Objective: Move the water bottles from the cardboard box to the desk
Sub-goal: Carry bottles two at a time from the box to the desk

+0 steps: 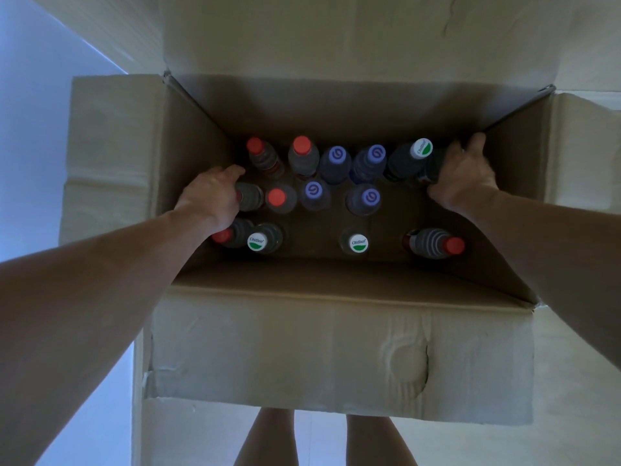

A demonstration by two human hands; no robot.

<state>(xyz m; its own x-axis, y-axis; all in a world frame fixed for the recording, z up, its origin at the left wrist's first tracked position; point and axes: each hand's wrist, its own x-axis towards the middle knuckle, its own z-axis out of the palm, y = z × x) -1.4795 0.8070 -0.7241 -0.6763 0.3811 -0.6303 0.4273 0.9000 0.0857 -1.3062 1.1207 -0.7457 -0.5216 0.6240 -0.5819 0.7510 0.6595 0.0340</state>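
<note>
Head view: both hands reach into the cardboard box [336, 348] of upright water bottles [336, 169], left hand [211, 196] curled round one, right hand [465, 173] gripping another

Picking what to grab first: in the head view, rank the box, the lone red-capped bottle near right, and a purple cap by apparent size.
1. box
2. red-capped bottle, lying tilted
3. purple cap

The gaps are wide, so nearness to the camera does not blur the order.

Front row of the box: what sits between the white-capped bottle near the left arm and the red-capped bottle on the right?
In the head view, one white-capped bottle stands between the left white-capped bottle and the red-capped bottle; otherwise bare box floor.
</note>
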